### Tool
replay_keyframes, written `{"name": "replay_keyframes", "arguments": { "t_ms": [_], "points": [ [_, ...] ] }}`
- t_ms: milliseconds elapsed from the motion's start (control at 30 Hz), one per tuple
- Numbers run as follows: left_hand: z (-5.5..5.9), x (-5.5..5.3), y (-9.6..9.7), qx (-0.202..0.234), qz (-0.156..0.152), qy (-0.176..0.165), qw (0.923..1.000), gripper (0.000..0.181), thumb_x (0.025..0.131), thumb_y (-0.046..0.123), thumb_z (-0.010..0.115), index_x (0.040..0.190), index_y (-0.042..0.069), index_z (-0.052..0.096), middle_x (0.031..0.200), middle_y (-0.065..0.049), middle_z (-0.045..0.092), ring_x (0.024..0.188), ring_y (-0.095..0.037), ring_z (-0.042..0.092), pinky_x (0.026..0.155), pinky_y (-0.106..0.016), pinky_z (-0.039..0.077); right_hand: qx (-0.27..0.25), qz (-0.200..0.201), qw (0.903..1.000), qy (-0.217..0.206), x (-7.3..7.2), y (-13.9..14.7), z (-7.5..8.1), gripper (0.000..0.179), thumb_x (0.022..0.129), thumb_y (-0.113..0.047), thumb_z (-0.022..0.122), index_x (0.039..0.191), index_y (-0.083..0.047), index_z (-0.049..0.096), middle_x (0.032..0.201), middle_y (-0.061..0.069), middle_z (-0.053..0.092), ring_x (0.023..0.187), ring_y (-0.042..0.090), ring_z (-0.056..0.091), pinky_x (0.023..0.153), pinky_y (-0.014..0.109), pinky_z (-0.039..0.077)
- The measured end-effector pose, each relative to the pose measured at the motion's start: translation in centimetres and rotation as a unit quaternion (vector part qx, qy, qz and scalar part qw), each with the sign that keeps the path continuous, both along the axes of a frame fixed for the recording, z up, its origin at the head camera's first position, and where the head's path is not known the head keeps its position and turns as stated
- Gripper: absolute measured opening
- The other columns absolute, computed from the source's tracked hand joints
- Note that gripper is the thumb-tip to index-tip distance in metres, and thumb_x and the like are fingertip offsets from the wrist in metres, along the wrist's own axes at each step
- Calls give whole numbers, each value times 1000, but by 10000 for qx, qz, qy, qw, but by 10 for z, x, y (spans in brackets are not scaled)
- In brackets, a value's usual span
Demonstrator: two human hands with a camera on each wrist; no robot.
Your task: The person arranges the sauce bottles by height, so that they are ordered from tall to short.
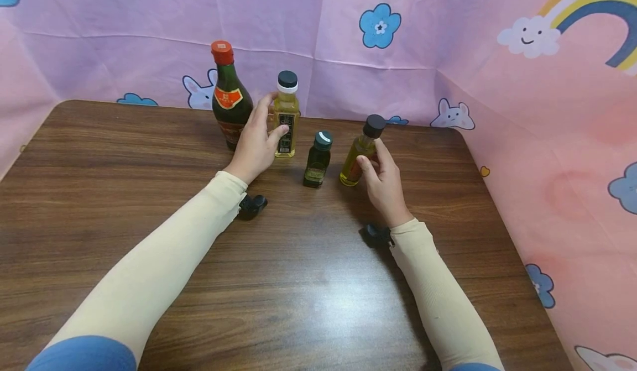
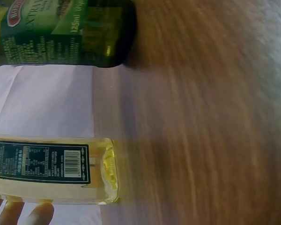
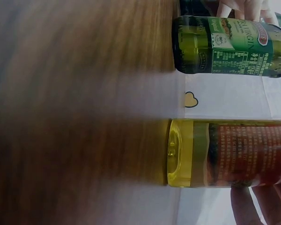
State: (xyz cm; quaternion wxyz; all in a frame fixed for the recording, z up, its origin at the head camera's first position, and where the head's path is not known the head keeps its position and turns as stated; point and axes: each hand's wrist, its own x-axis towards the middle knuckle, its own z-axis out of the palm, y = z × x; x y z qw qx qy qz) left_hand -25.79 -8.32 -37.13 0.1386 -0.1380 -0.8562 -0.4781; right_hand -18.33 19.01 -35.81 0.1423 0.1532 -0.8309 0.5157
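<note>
My left hand (image 1: 256, 141) holds a squarish bottle of pale yellow oil (image 1: 286, 139) with a dark cap, thumb across its front. Its fingertips (image 2: 40, 213) show against the bottle's side in the left wrist view. With thumb and fingers, my right hand (image 1: 388, 186) grips a round bottle of yellow-green oil (image 1: 352, 166); it has a black cap and a red label (image 3: 248, 154). Whether either bottle's base touches the table cannot be told. Between them stands a small dark green olive oil bottle (image 1: 316, 163), untouched, labelled "extra virgin" (image 3: 243, 47).
A tall dark green bottle (image 1: 230, 100) with a red cap stands upright at the left hand's far side. The brown wood table (image 1: 298, 266) ends at the back against a patterned cloth (image 1: 338, 78). Black wrist devices (image 1: 252, 205) jut out below both hands.
</note>
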Motion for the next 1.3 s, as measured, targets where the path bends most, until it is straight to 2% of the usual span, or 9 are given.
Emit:
{"name": "replay_keyframes", "arguments": {
  "t_ms": [233,500,700,1133,1300],
  "points": [
    [-1,-1,-3,-26,-19,-47,10000,68,105,22,61,163,19,25,162,-11,35,144,-29,41,114,-50,39,-51,4,10000,11,-2,-2,-1,44,106,-8,58,147,1,47,135,26,56,126,37,59,108,54,47],
    [-2,-6,-4,-161,-59,-39,9998,70,106,26,59,165,19,22,167,-6,30,148,-27,37,120,-46,33,-217,-104,9996,-141,-8,-1,-2,46,103,-8,63,147,-4,52,137,23,59,128,38,59,110,55,46],
    [-3,-6,-2,-179,-75,12,9998,70,105,26,60,165,20,23,166,-7,30,148,-27,38,121,-45,32,-244,-190,9995,-72,-8,1,-1,46,100,-7,67,145,-3,56,134,23,62,125,37,61,109,52,47],
    [-4,-3,-4,-136,-119,-64,9998,71,106,27,60,165,21,23,168,-5,29,149,-28,38,120,-48,33,71,58,9999,-128,-1,2,9,49,102,-5,65,149,-1,50,136,26,60,123,43,63,102,57,51],
    [-4,-2,-5,-154,-116,-97,9998,70,106,27,60,165,22,23,167,-6,29,148,-28,38,119,-48,34,209,225,9995,-102,-17,17,-8,54,100,-4,62,153,-4,48,141,24,57,124,44,61,100,59,52]
  ]
}}
